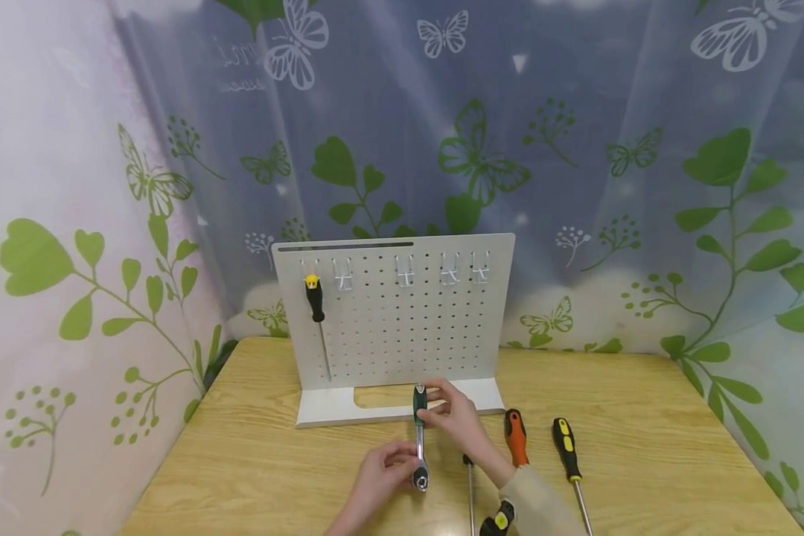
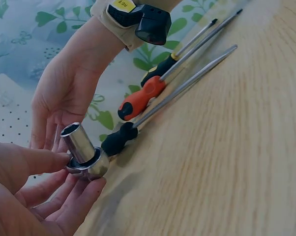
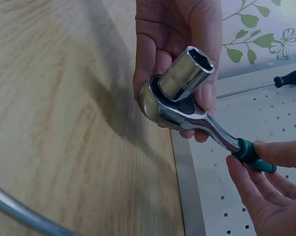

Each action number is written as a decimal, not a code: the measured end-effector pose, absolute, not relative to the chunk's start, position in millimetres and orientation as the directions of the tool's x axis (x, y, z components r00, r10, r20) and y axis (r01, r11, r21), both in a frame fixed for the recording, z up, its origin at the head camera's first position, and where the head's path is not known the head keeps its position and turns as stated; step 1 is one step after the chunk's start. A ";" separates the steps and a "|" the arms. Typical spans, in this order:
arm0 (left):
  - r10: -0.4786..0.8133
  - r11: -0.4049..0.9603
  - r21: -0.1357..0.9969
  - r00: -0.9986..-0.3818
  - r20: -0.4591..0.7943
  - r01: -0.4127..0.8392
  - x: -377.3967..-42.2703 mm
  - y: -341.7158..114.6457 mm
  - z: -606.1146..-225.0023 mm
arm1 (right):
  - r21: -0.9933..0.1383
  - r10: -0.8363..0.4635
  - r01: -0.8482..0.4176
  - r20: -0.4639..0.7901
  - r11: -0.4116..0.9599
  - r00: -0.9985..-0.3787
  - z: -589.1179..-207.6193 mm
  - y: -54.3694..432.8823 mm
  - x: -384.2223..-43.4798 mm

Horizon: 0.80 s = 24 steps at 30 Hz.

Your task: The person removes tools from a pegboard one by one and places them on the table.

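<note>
Both hands hold a chrome socket wrench (image 3: 219, 132) with a dark green handle, above the wooden table in front of the pegboard. My right hand (image 1: 457, 415) pinches the handle between thumb and fingers. The fingers of my left hand (image 1: 383, 475) grip the round ratchet head at the other end. A hollow metal socket (image 3: 185, 73) sticks out of that head, its open end facing away from it. In the left wrist view the socket (image 2: 78, 141) stands up between the left thumb and fingers, and the handle is hidden behind the head.
A white pegboard (image 1: 402, 335) with several wire hooks (image 1: 405, 272) stands behind the hands. A yellow-and-black screwdriver (image 1: 315, 298) hangs at its left. On the table (image 1: 241, 461), right of the hands, lie a red-handled screwdriver (image 1: 516, 435), a black-and-yellow screwdriver (image 1: 566, 447) and another black-handled one (image 2: 117, 140).
</note>
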State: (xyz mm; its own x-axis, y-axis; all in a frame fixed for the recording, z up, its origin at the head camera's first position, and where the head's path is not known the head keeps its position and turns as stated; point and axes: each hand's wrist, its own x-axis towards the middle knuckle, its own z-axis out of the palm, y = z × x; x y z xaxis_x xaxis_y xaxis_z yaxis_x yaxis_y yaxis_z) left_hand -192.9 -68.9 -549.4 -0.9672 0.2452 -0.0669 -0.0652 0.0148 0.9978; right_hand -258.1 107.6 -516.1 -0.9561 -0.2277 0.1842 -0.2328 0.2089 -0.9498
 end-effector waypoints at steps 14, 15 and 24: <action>0.292 0.136 0.989 -0.952 -0.092 -0.054 -181.4 -65.0 -549.0 | -0.966 -0.233 -0.170 0.123 0.194 -0.965 -531.6 117.5 -246.2; 0.292 0.142 0.988 -0.952 -0.093 -0.053 -180.6 -64.8 -548.0 | -0.966 -0.232 -0.164 0.116 0.201 -0.966 -532.7 118.0 -245.8; 0.329 0.206 0.976 -0.935 -0.131 -0.065 -179.6 -64.3 -547.8 | -0.966 -0.239 -0.159 0.109 0.202 -0.965 -538.4 119.6 -240.7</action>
State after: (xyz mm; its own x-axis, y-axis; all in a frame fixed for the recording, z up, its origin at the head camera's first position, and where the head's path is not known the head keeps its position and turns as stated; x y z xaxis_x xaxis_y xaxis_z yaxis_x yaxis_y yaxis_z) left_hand -179.6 -64.3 -547.8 -0.9350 0.3293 -0.1314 -0.0645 0.2065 0.9763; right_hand -240.7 119.6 -538.4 -0.9649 -0.2390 0.1093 -0.1594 0.2015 -0.9664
